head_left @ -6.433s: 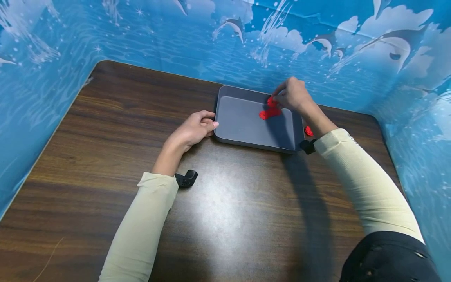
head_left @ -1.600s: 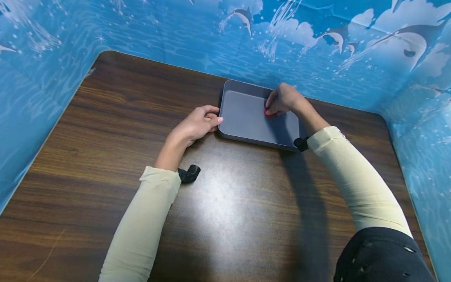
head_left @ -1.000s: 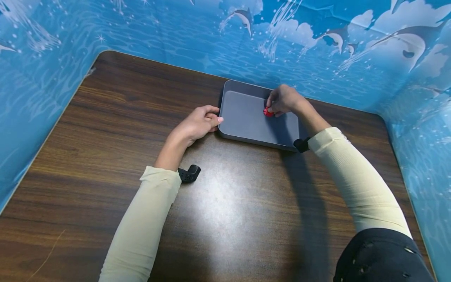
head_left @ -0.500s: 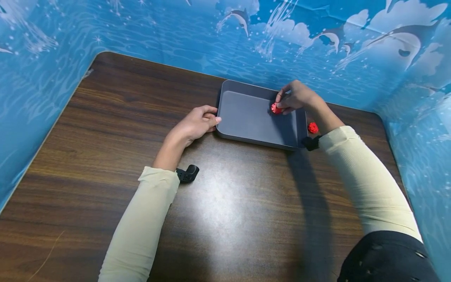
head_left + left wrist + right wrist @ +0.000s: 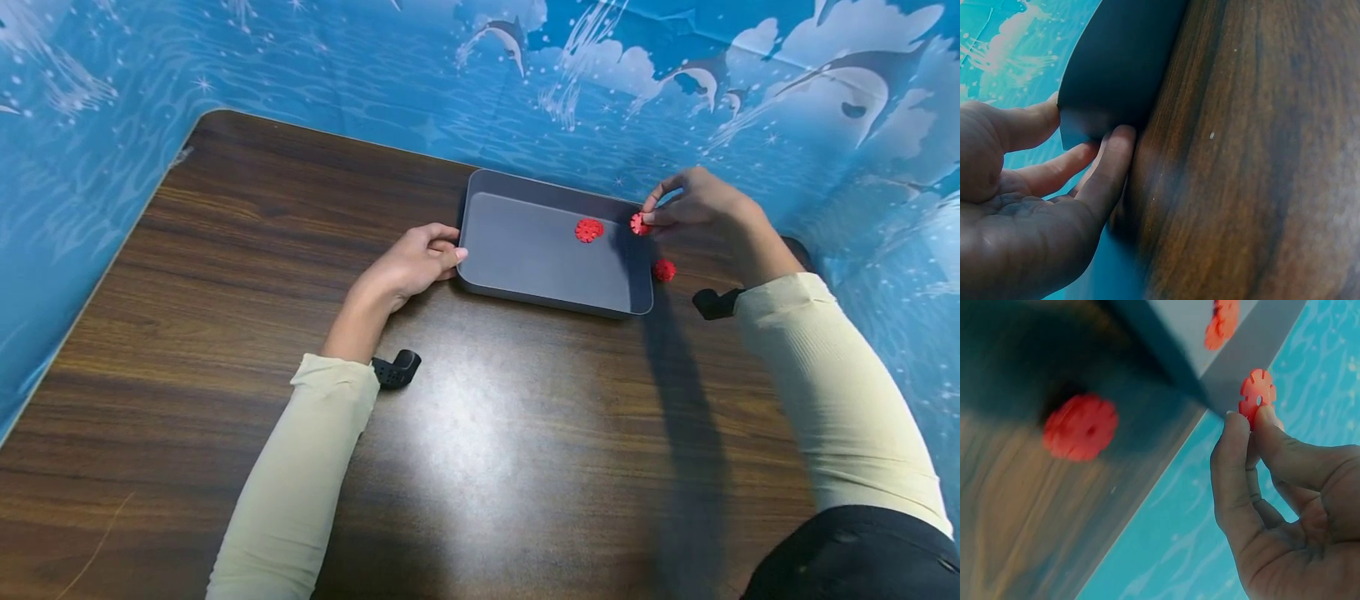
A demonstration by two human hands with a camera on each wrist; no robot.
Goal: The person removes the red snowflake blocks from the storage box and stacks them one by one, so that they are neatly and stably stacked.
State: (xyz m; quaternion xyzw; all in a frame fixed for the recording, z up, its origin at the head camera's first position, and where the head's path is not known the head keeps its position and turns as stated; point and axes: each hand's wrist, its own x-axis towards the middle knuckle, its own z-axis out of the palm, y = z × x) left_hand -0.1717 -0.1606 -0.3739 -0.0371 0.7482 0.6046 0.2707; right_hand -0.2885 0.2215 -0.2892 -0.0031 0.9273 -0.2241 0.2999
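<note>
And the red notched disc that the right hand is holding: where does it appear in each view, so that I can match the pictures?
Head: right of centre, upper half; the red notched disc is pinched by the right hand.
Left wrist: not in it.
Right wrist: right of centre, upper half.
Shared landmark: the gray rectangular tray, seen only in part in both wrist views.
</note>
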